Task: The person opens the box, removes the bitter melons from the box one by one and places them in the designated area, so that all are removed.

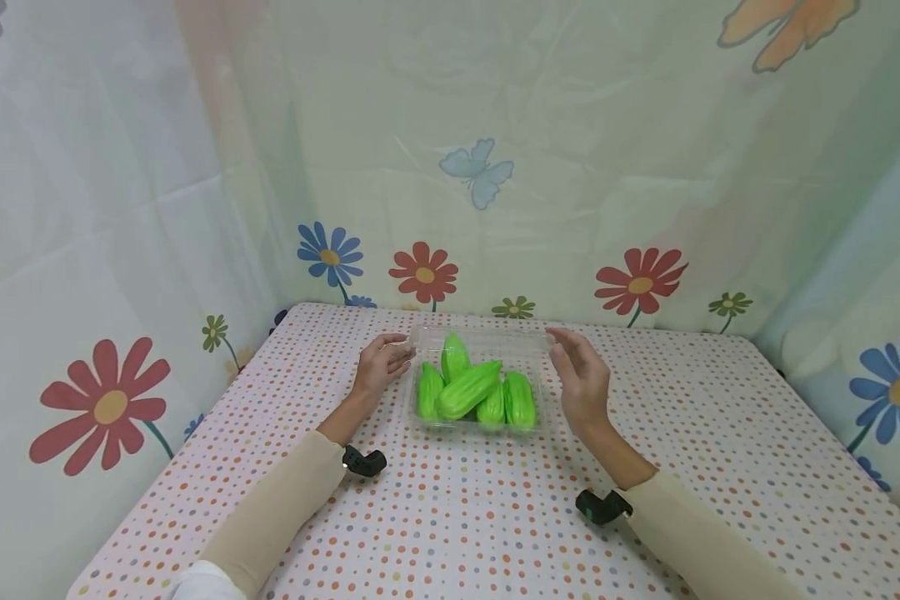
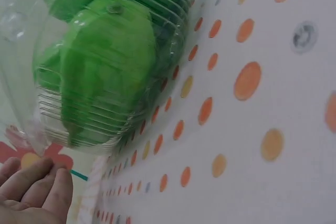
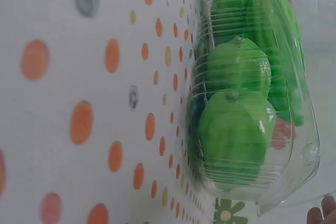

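Note:
A clear plastic clamshell box (image 1: 487,340) stands on the table, holding several bright green, ridged, gourd-like vegetables (image 1: 468,392). One lies slantwise across the others. My left hand (image 1: 378,367) is at the box's far left corner, its loosely bent fingertips right at the clear edge. On the opposite side, my right hand (image 1: 585,383) has its fingers extended beside the far right corner, thumb apart. In the left wrist view, the left fingers (image 2: 58,198) are below the box's ribbed wall. Only the right fingertips (image 3: 326,211) show in the right wrist view, near the rim.
A white cloth with coloured dots covers the table (image 1: 450,517). Behind and at both sides hangs a curtain (image 1: 555,217) printed with flowers and butterflies. Black wrist devices sit at the left cuff (image 1: 363,462) and the right cuff (image 1: 602,506).

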